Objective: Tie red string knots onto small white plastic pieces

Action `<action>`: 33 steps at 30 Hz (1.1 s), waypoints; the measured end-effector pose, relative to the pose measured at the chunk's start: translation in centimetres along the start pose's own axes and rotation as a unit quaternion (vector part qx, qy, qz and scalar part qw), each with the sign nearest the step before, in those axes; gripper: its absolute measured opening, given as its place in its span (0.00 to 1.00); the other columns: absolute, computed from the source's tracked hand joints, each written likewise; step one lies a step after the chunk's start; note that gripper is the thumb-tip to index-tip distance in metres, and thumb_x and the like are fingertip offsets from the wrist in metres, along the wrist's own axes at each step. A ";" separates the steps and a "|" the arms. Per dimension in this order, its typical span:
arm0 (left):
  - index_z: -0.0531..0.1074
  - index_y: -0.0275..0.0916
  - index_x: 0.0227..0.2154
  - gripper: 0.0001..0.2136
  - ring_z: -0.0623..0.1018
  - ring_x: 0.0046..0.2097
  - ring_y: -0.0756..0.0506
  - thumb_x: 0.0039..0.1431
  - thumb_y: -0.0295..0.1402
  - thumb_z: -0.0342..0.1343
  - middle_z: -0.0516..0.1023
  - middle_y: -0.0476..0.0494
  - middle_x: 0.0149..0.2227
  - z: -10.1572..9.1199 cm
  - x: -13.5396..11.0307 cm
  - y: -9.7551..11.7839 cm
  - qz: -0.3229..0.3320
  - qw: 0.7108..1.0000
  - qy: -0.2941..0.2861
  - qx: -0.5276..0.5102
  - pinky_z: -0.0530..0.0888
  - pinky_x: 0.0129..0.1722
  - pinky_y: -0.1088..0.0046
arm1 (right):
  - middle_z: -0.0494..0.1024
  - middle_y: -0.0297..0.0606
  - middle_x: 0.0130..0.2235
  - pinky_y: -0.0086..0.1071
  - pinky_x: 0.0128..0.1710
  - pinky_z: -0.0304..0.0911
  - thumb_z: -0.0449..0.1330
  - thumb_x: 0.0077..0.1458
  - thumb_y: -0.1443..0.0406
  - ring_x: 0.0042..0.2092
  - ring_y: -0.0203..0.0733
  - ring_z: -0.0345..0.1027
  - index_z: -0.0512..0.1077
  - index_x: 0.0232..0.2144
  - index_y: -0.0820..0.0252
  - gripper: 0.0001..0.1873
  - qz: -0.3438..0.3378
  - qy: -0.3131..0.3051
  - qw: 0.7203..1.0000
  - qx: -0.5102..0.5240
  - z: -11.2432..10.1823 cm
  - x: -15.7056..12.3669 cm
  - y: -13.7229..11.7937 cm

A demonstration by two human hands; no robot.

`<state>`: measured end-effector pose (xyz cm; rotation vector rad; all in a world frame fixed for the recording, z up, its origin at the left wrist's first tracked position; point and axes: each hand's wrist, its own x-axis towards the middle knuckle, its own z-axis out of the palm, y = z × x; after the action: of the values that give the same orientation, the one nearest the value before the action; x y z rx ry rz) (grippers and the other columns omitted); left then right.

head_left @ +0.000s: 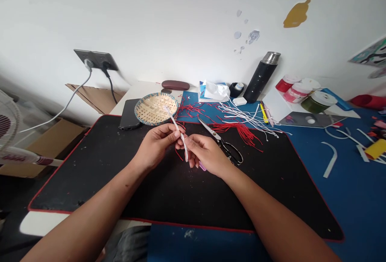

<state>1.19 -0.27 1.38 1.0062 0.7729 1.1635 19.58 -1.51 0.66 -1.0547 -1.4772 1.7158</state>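
Observation:
My left hand (158, 143) pinches a bundle of white cord (175, 122) between thumb and fingers above the black mat. The bundle runs slantwise, its upper end pointing toward the woven basket (141, 111) and its lower end hanging by my right fingers. Close beside it, my right hand (209, 153) is closed with its thumb and fingers on the cord's lower part. A bit of red cord (179, 155) shows behind the hands. Something small and purple (202, 166) peeks out under my right hand, mostly hidden. Black-handled scissors (221, 140) lie just right of that hand.
Red cords (241, 131) and white cords (241, 113) spread behind the scissors. A phone (128, 115) lies partly under the basket. Along the wall stand a tissue pack (212, 91), a black flask (261, 77) and paint jars (318, 103). A fan (27, 153) is at left.

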 end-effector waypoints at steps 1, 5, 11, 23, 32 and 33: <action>0.84 0.35 0.34 0.11 0.77 0.29 0.49 0.53 0.37 0.75 0.82 0.44 0.29 0.0 0.0 0.0 -0.001 1.000 0.000 -0.003 0.75 0.30 0.75 | 0.75 0.32 0.26 0.24 0.19 0.58 0.57 0.65 0.41 0.22 0.31 0.68 0.71 0.33 0.59 0.27 -0.002 0.002 1.000 -0.002 0.0 0.0 0.1; 0.84 0.35 0.34 0.12 0.77 0.29 0.49 0.52 0.38 0.76 0.82 0.43 0.29 -0.3 0.1 -0.2 -0.009 1.000 -0.003 -0.012 0.75 0.30 0.75 | 0.75 0.32 0.26 0.24 0.19 0.59 0.58 0.65 0.43 0.22 0.31 0.68 0.71 0.32 0.59 0.26 -0.018 0.010 1.000 -0.010 -0.1 0.1 0.2; 0.84 0.35 0.35 0.11 0.78 0.29 0.49 0.55 0.37 0.74 0.82 0.44 0.28 -0.6 0.1 -0.4 0.014 0.999 -0.010 0.027 0.75 0.31 0.75 | 0.76 0.33 0.28 0.24 0.19 0.58 0.58 0.65 0.44 0.22 0.31 0.69 0.71 0.34 0.60 0.24 -0.007 0.002 1.000 0.011 0.0 0.1 0.2; 0.84 0.34 0.33 0.12 0.77 0.28 0.49 0.51 0.37 0.76 0.81 0.43 0.28 -0.2 0.3 -0.4 -0.011 0.999 -0.014 -0.027 0.74 0.28 0.76 | 0.75 0.32 0.26 0.24 0.19 0.57 0.61 0.63 0.44 0.21 0.32 0.68 0.73 0.34 0.61 0.25 0.008 -0.002 0.998 0.063 0.1 0.2 0.3; 0.84 0.34 0.36 0.11 0.78 0.28 0.48 0.54 0.37 0.74 0.80 0.44 0.26 -0.7 0.3 -0.3 0.019 1.000 -0.018 0.018 0.74 0.30 0.74 | 0.79 0.35 0.27 0.23 0.18 0.57 0.58 0.67 0.45 0.21 0.32 0.69 0.76 0.36 0.62 0.25 0.018 -0.011 0.997 0.068 -0.3 0.3 0.6; 0.84 0.34 0.35 0.11 0.78 0.28 0.48 0.55 0.37 0.74 0.81 0.44 0.26 -0.8 0.3 -0.3 0.025 0.999 -0.019 0.026 0.75 0.30 0.74 | 0.79 0.35 0.26 0.23 0.18 0.57 0.59 0.67 0.45 0.21 0.32 0.69 0.76 0.36 0.61 0.24 0.017 -0.010 0.998 0.067 -0.3 0.4 0.7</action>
<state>0.66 0.14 0.85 1.0938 0.7549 1.1698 19.71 -1.13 -0.07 -0.9992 -1.3428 1.8278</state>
